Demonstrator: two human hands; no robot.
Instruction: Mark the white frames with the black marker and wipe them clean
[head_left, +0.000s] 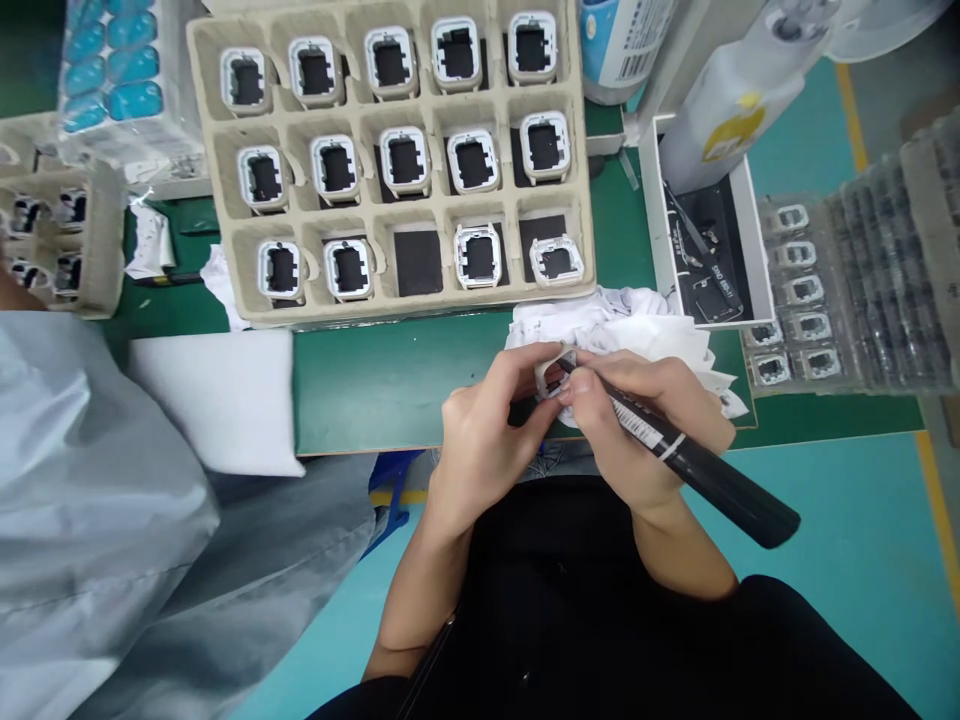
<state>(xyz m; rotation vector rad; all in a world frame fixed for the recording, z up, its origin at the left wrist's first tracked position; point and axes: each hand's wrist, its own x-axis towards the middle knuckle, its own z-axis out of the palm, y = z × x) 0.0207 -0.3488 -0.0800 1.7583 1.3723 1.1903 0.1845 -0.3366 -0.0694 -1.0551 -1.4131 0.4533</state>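
Note:
My left hand (491, 425) pinches a small silvery watch case (546, 372) by its edges, close to the table's front edge. In my right hand (645, 425) is a black marker pen (705, 470), its tip at the watch case and its thick end slanting down to the right. Fingers cover much of the case, and whether the tip touches it I cannot tell. Just behind both hands lie crumpled white cloths (637, 325) with dark smudges. Beyond them, a moulded tray (337, 312) holds several similar cases in its pockets; one front-row pocket shows only a dark pad (418, 263).
A white foam sheet (217, 400) lies left, beside a co-worker's grey sleeve (90, 450). At right stand a white box (752, 250) with tweezers (709, 255), a spray bottle (731, 110) and stacked clear trays (892, 260). Packed blue items (112, 65) sit back left.

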